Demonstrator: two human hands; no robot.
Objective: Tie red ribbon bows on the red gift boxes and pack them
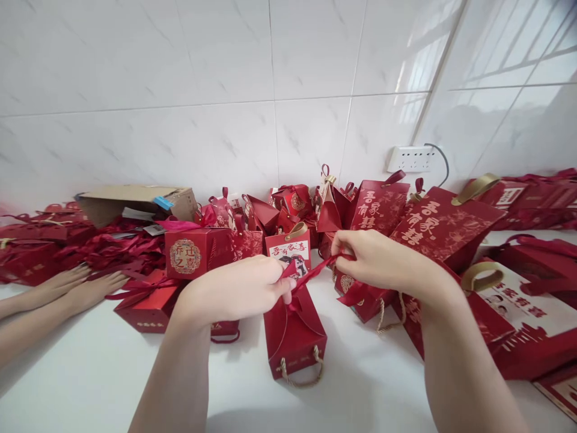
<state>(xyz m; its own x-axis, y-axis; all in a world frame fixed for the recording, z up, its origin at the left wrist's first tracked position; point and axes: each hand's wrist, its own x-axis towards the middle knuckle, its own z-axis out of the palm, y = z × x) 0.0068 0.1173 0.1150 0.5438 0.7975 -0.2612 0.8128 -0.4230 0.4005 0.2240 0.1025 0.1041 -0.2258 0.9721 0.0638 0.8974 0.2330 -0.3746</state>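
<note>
A carton (135, 193) gapes beside a red heap (130, 243). My left grip (247, 288) clamps the ribbon (318, 269) above the box (297, 337), which sits between my forearms, contents hidden, table (360, 385) open around its near edge. My right grip (372, 258) pinches the ribbon too; boxes (428, 225) crowd that side.

Small red box (288, 341) is showing smooth, card-like paper with a faint sheen. Its handle (301, 385) is looking like rough twisted cord. Ribbon (318, 273) above is gleaming softly, satin-like cloth. Carton (130, 192) is showing plain matt brown cardboard; blue tape (163, 202) on it is looking like slick plastic. Wall tiles (216, 72) are mirroring light, glossy. Socket strip (408, 157) is showing smooth white plastic. Tabletop (243, 397) is looking smooth, softly reflecting.
</note>
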